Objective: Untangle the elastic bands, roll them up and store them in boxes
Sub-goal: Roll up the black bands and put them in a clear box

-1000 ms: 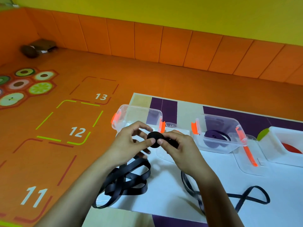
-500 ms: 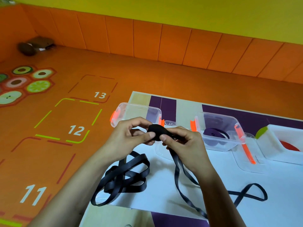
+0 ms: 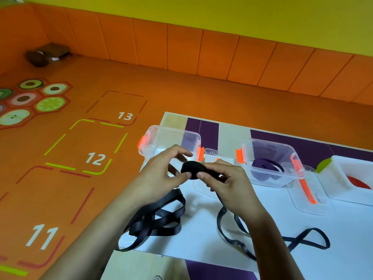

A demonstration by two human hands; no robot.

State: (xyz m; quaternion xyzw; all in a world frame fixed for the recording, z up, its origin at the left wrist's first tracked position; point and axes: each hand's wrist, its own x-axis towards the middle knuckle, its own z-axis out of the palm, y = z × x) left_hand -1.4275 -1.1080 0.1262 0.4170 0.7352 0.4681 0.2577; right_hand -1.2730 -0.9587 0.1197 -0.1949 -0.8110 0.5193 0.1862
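Note:
A black roll of elastic band [image 3: 193, 169] is held in the air between my left hand [image 3: 161, 176] and my right hand [image 3: 226, 184], fingertips pinching it from both sides. Its loose black tail [image 3: 228, 223] hangs from under my right hand and loops across the white sheet to the right. A tangled pile of black band [image 3: 159, 217] lies on the sheet's left edge below my left wrist. Behind my hands stands an empty clear box with orange clips [image 3: 171, 141]. A second clear box [image 3: 270, 162] to the right holds a purple rolled band [image 3: 262, 166].
A clear lid with an orange clip [image 3: 306, 193] lies right of the second box. A white container [image 3: 347, 178] with something red inside stands at the far right. The white sheet [image 3: 201, 239] covers a purple and cream mat on an orange floor with numbered squares.
Both hands have kept turning the black roll. The tail under my right hand has shifted slightly. The view has drifted a little.

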